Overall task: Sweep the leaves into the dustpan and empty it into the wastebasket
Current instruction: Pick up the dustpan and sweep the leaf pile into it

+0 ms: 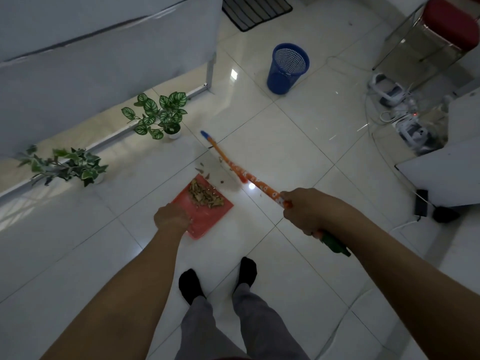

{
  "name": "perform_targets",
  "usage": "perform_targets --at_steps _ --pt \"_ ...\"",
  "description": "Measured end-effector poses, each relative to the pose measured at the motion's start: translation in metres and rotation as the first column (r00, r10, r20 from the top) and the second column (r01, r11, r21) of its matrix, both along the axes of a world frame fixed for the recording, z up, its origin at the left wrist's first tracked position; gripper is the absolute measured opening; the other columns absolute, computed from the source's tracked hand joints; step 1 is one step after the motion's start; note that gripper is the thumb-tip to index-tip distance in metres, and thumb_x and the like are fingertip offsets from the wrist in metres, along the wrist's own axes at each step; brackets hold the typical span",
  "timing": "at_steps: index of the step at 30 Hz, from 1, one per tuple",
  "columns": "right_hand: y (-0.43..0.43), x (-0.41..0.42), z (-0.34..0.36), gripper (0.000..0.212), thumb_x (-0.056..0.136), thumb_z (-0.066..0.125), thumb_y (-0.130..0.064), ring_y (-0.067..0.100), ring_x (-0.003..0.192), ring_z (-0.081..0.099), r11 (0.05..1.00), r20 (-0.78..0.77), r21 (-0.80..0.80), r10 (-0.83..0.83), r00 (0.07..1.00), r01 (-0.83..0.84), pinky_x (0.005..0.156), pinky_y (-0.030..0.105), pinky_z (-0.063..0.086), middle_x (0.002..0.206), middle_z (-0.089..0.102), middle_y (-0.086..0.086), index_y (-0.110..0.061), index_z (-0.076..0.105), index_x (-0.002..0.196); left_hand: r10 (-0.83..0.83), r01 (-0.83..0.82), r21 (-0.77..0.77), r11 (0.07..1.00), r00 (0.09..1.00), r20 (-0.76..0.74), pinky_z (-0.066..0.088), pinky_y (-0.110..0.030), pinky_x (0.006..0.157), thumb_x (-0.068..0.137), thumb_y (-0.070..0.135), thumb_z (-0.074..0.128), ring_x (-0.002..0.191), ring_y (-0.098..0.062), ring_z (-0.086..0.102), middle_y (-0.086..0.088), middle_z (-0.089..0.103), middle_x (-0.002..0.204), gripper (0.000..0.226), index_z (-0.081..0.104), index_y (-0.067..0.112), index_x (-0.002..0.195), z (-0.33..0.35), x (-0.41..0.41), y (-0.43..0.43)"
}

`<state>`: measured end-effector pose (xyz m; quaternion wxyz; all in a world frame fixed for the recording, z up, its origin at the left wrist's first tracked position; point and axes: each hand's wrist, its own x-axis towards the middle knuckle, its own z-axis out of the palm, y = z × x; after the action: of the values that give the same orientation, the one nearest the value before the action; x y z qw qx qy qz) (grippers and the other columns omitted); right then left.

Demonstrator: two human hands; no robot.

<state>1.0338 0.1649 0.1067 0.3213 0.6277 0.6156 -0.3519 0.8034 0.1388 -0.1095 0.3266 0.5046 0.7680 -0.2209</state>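
A red dustpan (209,220) lies flat on the white tiled floor, with a heap of dry brown leaves (205,196) on it. My left hand (172,219) grips the pan's near left edge. A few loose leaf bits (201,170) lie on the tiles just beyond the pan's far edge. My right hand (302,211) is closed around an orange patterned broom stick (249,178), which slants up-left to a blue tip and shows a green end behind my wrist. A dark blurred smudge sits beside the pan under the stick. The blue mesh wastebasket (287,68) stands upright farther back.
Two potted plants (161,115) (67,165) stand along a white panel's base on the left. Cables, white devices (389,90) and a black adapter (421,206) clutter the right side. A red stool (452,22) and a dark mat (255,10) are at the back. My socked feet (191,284) stand below the pan.
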Motion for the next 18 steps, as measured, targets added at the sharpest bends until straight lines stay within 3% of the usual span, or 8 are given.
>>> perform_targets --at_steps 3,7,11,15,18 --pt "0.009 -0.008 -0.019 0.033 0.089 0.047 -0.001 0.024 0.075 0.057 0.998 0.041 0.026 0.05 0.998 -0.051 0.049 0.026 0.042 0.095 0.06 0.013 -0.005 0.054 0.12 0.029 -0.029 -0.044 0.999 1.0 0.011 0.054 -0.033 0.083 0.086 0.038 0.066 0.11 -0.027 0.062 -0.009 0.063 0.121 0.049 0.058 0.008 0.124 0.004 -0.01 -0.005" --pt "0.016 -0.022 -0.05 0.033 0.093 0.044 -0.009 0.021 0.077 0.054 0.991 0.078 0.09 0.095 0.992 -0.102 0.051 0.024 0.041 0.104 0.059 0.011 -0.006 0.052 0.125 0.041 -0.042 -0.065 0.997 0.999 -0.013 0.053 -0.032 0.083 0.087 0.027 0.064 0.106 -0.027 0.064 -0.011 0.064 0.117 0.036 0.061 0.006 0.117 0.004 -0.027 -0.011" --pt "0.007 -0.039 -0.079 0.036 0.093 0.045 -0.009 0.022 0.082 0.055 0.978 0.099 0.155 0.126 0.987 -0.14 0.067 0.029 0.044 0.108 0.058 0.009 -0.008 0.052 0.129 0.035 -0.038 -0.088 0.995 0.999 -0.026 0.053 -0.03 0.08 0.084 0.03 0.069 0.103 -0.025 0.065 -0.009 0.065 0.114 0.039 0.06 0.007 0.114 0.008 -0.039 -0.006" --pt "-0.008 -0.052 -0.103 0.043 0.091 0.047 -0.005 0.024 0.097 0.063 0.978 0.099 0.132 0.15 0.984 -0.162 0.067 0.03 0.045 0.111 0.06 0.008 -0.01 0.05 0.134 0.039 -0.042 -0.074 0.996 0.999 -0.037 0.052 -0.029 0.078 0.083 0.029 0.07 0.102 -0.025 0.065 -0.008 0.066 0.112 0.038 0.062 0.008 0.112 0.008 -0.048 0.006" --pt "-0.018 -0.057 -0.111 0.046 0.092 0.048 -0.006 0.022 0.098 0.063 0.985 0.108 0.075 0.148 0.983 -0.157 0.066 0.029 0.044 0.112 0.06 0.007 -0.01 0.046 0.138 0.07 -0.071 -0.083 0.994 0.997 -0.014 0.052 -0.028 0.077 0.079 0.033 0.073 0.101 -0.025 0.065 -0.008 0.066 0.111 0.043 0.061 0.008 0.112 0.006 -0.048 0.009"
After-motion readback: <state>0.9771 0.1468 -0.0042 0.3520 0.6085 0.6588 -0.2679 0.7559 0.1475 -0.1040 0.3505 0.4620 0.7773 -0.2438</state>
